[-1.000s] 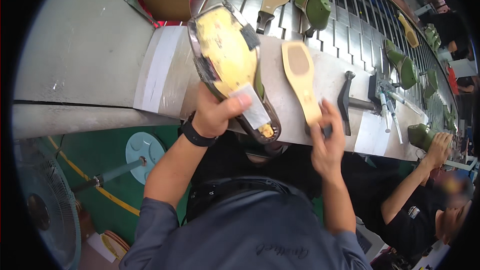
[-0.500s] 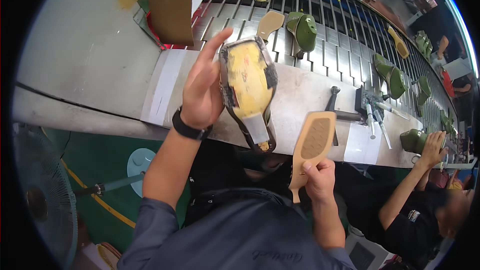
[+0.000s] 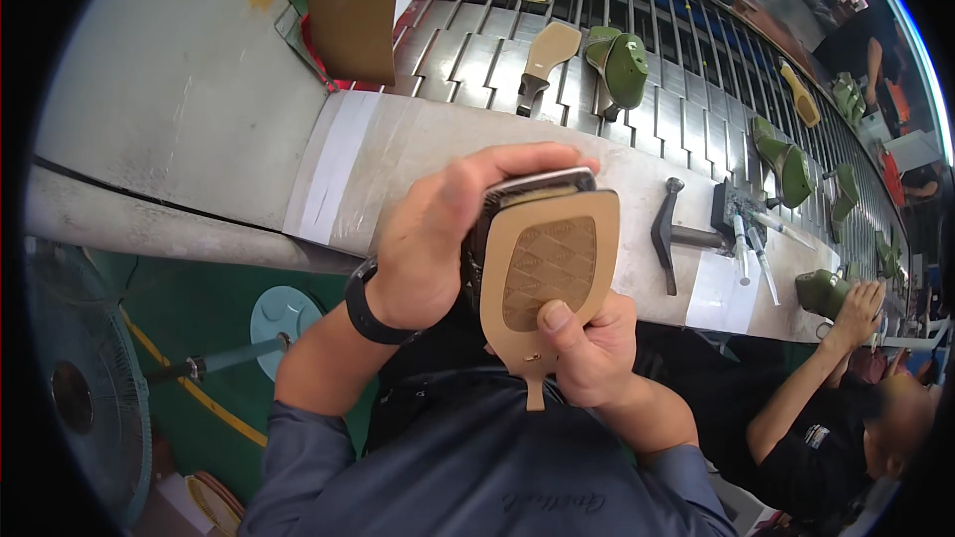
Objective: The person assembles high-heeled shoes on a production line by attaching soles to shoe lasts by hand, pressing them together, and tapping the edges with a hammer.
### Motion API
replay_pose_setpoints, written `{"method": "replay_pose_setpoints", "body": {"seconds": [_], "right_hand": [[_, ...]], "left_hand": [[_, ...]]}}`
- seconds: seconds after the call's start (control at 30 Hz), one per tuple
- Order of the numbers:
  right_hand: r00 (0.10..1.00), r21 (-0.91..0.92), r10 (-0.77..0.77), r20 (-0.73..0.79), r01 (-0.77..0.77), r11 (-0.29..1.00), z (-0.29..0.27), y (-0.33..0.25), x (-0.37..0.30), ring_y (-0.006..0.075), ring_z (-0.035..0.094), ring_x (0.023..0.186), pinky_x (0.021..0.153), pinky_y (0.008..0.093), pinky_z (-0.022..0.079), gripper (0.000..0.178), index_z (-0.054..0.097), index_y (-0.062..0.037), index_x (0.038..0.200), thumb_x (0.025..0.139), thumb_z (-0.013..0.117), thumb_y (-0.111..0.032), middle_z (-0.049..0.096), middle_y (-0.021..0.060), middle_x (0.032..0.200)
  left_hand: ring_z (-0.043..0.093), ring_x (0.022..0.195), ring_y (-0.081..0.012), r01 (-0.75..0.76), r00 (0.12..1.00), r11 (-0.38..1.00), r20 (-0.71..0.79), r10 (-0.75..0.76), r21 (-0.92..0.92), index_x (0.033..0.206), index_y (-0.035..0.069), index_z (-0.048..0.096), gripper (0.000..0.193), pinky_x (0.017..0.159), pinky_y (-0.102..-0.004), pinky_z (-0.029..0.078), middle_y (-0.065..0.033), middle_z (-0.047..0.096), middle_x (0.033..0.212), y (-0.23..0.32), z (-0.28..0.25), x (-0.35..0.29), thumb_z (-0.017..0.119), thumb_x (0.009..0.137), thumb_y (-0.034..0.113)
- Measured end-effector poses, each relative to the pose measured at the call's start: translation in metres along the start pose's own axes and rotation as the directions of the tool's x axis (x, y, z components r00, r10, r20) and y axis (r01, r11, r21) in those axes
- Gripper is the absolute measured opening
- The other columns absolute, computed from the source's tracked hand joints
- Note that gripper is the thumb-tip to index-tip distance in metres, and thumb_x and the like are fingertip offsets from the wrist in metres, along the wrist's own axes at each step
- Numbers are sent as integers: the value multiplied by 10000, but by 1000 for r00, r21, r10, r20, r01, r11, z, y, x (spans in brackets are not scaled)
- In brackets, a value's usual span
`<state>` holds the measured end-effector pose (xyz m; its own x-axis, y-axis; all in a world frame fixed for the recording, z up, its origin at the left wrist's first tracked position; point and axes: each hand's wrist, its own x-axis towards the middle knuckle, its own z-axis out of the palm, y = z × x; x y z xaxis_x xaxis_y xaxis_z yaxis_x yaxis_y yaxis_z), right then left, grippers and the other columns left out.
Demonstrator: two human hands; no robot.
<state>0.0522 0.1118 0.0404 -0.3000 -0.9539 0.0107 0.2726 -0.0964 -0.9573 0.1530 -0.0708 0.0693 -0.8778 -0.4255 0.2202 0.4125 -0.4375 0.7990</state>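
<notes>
In front of me, my left hand point(image 3: 423, 239) is wrapped round the side and toe of an upturned shoe point(image 3: 540, 182). Most of that shoe is hidden behind a tan shoe sole point(image 3: 552, 259), which has a brown quilted-pattern patch and a narrow tail at its near end. My right hand point(image 3: 597, 353) grips the sole by its right edge, thumb pressed flat on its face. The sole lies over the shoe's underside, toe ends nearly lined up. At the toe a gap shows between them; whether they touch lower down I cannot tell.
A hammer point(image 3: 668, 236) and brushes point(image 3: 744, 239) by a black container point(image 3: 728, 207) lie on the bench at right. Beyond runs a slatted conveyor point(image 3: 477, 58) bearing green shoes point(image 3: 622, 70) and a tan sole point(image 3: 550, 48). A co-worker's hand point(image 3: 858, 316) touches a green shoe. A fan point(image 3: 85, 388) stands left.
My right hand has brought the sole up and left, over the shoe's underside. My left hand has closed round the shoe, which has tilted so its yellow bottom is mostly covered.
</notes>
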Motion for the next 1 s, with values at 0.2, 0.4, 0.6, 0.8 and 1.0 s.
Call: {"method": "replay_pose_setpoints", "body": {"seconds": [0.2,0.4,0.6,0.8,1.0], "right_hand": [[1000,-93,-22,-4,21,995,5,-8,3,157,708,902,764,320,571,332,726,41,1127,1076,646,-277,764,116,1035],[976,-243,-219,-9,210,947,10,-5,8,109,708,703,606,272,543,192,784,19,1068,1040,692,-147,786,67,846],[966,-224,-255,-28,243,944,15,-1,10,117,708,695,604,275,543,179,784,23,1054,1038,682,-123,785,79,844],[977,-101,-203,-71,195,976,18,4,5,121,713,708,616,278,547,174,784,29,1043,1036,686,-116,790,88,855],[963,-109,-257,-76,248,963,21,6,6,120,705,690,610,276,542,166,785,25,1039,1036,687,-108,786,84,845]], "left_hand": [[599,1371,-343,-5,999,974,-39,15,227,1473,-73,498,940,1120,-464,524,-274,604,1457,7,7,-11,866,849,527],[613,1353,-329,-28,999,948,35,18,317,1462,-73,515,821,1118,-456,521,-260,624,1436,8,4,-17,887,821,279],[608,1355,-330,-2,1000,954,23,-5,299,1456,-79,523,796,1127,-457,509,-270,613,1448,8,4,-19,872,821,251],[607,1357,-338,-7,999,950,35,-4,312,1453,-92,521,792,1130,-461,506,-285,608,1446,12,5,-20,867,820,233],[606,1359,-347,-40,999,946,47,26,322,1451,-91,524,787,1130,-470,506,-288,609,1443,11,3,-23,871,826,238]]}}
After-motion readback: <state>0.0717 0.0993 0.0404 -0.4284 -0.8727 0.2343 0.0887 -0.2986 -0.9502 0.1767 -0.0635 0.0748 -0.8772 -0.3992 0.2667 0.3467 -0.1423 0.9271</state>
